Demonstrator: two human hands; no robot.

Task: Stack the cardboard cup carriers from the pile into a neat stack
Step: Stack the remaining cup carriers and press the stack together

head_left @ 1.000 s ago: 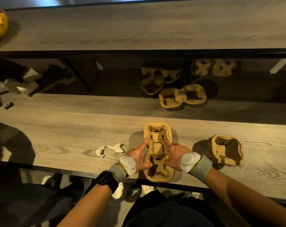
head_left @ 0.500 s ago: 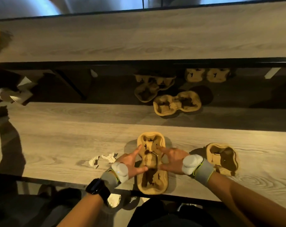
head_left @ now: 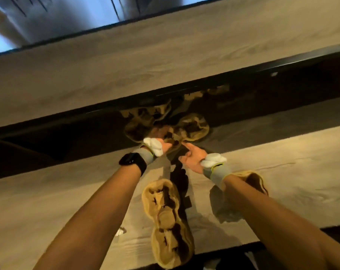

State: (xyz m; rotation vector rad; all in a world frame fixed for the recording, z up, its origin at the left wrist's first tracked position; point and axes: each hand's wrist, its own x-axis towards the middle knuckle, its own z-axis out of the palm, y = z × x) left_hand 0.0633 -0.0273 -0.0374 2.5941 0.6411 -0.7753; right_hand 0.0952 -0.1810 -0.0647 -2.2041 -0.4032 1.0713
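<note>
Both arms reach forward across the wooden worktop (head_left: 68,201) toward a heap of cardboard cup carriers (head_left: 194,127) that lies in shadow under a higher wooden shelf (head_left: 126,65). The left hand (head_left: 161,142) rests at the near left edge of the heap, its fingers spread over a carrier; whether this grip is closed on the cardboard cannot be told, because the frame is blurred and dark there. The right hand (head_left: 193,157) sits just beside it, palm turned inward and fingers apart, touching or nearly touching the near edge of the same heap, apparently not clamped on anything. Each wrist carries a grey band with a white pad; the left forearm also bears a black watch (head_left: 133,164). Behind the hands, toward the person, a two-cup stacked carrier (head_left: 167,223) lies lengthwise on the worktop between the forearms, its near end reaching the worktop edge. A further single carrier (head_left: 253,182) lies to the right of the right wrist, partly hidden by that forearm. Small white scraps (head_left: 120,231) lie beside the left forearm.
</note>
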